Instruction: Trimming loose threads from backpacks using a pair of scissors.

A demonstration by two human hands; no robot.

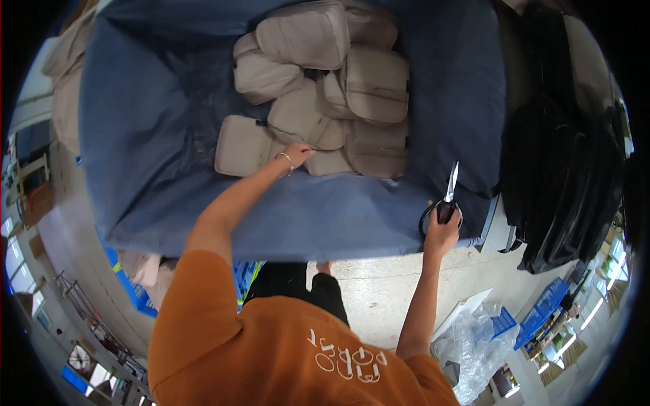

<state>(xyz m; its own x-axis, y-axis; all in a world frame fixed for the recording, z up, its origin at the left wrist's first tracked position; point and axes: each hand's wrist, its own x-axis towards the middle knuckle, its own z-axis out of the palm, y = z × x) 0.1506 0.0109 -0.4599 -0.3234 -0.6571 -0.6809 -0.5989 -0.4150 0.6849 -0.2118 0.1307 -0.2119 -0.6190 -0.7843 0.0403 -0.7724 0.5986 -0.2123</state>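
My left hand (296, 155) reaches into a blue fabric-lined bin (305, 216), at the lower edge of a pile of beige bags. Its fingers are curled together beside a beige bag (306, 115); what they pinch, if anything, is too small to make out. Another flat, rounded beige bag (242, 145) lies just left of this hand. In my right hand (441, 235), at the bin's near right corner, is a pair of scissors (451, 186) with black handles. The blades point up and away from me and look closed, touching no bag.
More beige bags (302, 34) are heaped toward the far side of the bin. Black bags (545, 169) hang or stand at its right. Clear plastic wrap (467, 345) and blue crates (542, 311) are on the floor at the lower right.
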